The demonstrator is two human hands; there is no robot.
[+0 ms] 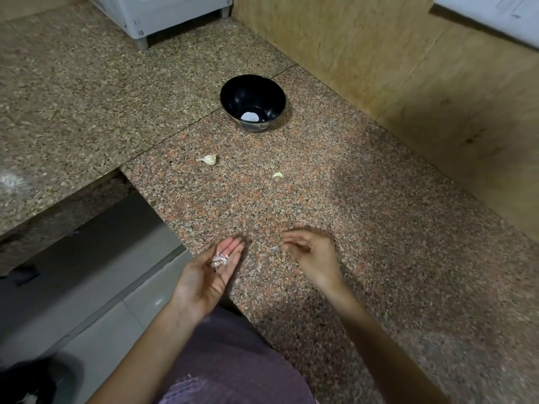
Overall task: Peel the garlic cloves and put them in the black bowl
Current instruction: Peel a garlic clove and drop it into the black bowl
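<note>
left hand [208,275] cups peels [218,259] | right hand [309,252] pinches scrap [274,248] | clove [207,159] well ahead

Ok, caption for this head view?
Left hand carries garlic skins on its open palm, right hand pinches a skin scrap; black bowl and two garlic pieces sit on the counter.

countertop [320,199] speckled polished stone | black bowl [233,94] glossy | garlic skins [218,260] papery

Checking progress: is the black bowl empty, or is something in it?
Not empty: the black bowl holds one pale piece, apparently a peeled garlic clove, at its bottom.
</note>
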